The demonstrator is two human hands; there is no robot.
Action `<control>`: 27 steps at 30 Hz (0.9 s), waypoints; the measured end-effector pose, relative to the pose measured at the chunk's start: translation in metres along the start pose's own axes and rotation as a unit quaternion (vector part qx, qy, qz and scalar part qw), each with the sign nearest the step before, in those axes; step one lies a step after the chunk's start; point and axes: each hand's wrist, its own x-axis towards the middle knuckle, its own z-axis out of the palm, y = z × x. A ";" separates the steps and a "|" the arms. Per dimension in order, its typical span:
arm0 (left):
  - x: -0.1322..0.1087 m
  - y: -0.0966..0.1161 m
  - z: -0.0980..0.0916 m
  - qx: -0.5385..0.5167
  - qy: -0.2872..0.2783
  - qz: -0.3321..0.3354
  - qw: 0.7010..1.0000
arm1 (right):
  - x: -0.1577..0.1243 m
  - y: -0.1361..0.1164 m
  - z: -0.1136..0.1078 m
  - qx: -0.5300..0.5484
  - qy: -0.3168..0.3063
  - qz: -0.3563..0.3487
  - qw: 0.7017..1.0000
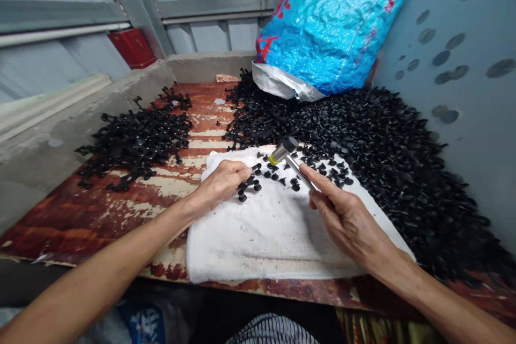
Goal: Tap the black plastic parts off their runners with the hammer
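My left hand (226, 180) is closed on the end of a branched black moulded piece (249, 185) with round caps, over the left part of a folded white cloth (258, 242). In my right hand (342, 209) is a small mallet (284, 150), its metal handle gripped with the index finger stretched along it. The mallet's head has one black face and one yellow face, and is just above several loose black round-headed pieces (296, 187) on the cloth.
A large heap of black pieces (363, 134) spreads along the back and right, with a blue plastic sack (326, 27) over it. Another pile of branched black pieces (137, 140) lies left on the worn reddish tabletop (80, 215). A red box (132, 48) is at the wall.
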 end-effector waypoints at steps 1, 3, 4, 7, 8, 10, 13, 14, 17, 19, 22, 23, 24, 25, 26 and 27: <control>0.000 0.000 0.000 0.006 0.001 0.005 1.000 | 0.000 0.000 0.000 0.000 -0.001 0.001 1.000; 0.001 -0.001 0.001 0.017 0.002 0.014 1.000 | 0.000 0.000 0.000 -0.001 -0.001 0.000 1.000; 0.001 -0.001 0.001 0.023 0.002 0.016 1.000 | 0.000 0.000 0.000 -0.003 -0.001 0.000 1.000; 0.001 -0.001 0.002 0.037 0.008 0.022 0.999 | 0.000 0.001 0.001 -0.006 0.004 -0.010 1.000; 0.000 0.000 0.002 0.040 0.010 0.024 0.999 | 0.000 0.002 0.001 -0.008 0.006 -0.015 1.000; -0.001 0.003 0.003 0.043 0.013 0.023 0.999 | -0.001 0.003 0.002 -0.012 0.007 -0.021 1.000; -0.003 0.007 0.004 0.043 0.017 0.012 0.999 | -0.002 0.005 0.004 -0.023 0.008 -0.026 0.999; -0.003 0.007 0.005 0.042 0.018 0.009 0.999 | -0.002 0.006 0.004 -0.025 0.008 -0.026 0.999; -0.002 0.006 0.005 0.038 0.020 0.008 0.999 | -0.002 0.006 0.005 -0.023 0.008 -0.027 0.999; 0.000 0.003 0.004 0.035 0.018 0.013 0.999 | -0.001 0.006 0.004 -0.018 0.006 -0.029 0.999; 0.002 -0.002 0.002 0.026 0.009 0.027 0.999 | 0.001 0.004 0.003 -0.009 0.002 -0.032 0.999; 0.003 -0.004 0.001 0.024 0.008 0.030 0.999 | 0.001 0.003 0.003 -0.006 0.001 -0.033 0.999; 0.003 -0.006 0.001 0.023 0.008 0.034 0.999 | 0.002 0.003 0.003 -0.002 0.000 -0.035 0.999; 0.004 -0.007 0.001 0.025 0.008 0.035 0.999 | 0.002 0.002 0.003 0.000 0.001 -0.036 0.999; 0.004 -0.009 0.000 0.028 0.009 0.036 0.999 | 0.002 0.002 0.003 0.001 0.000 -0.035 0.999; 0.005 -0.009 0.000 0.031 0.011 0.038 0.999 | 0.002 0.001 0.003 0.001 -0.001 -0.034 0.999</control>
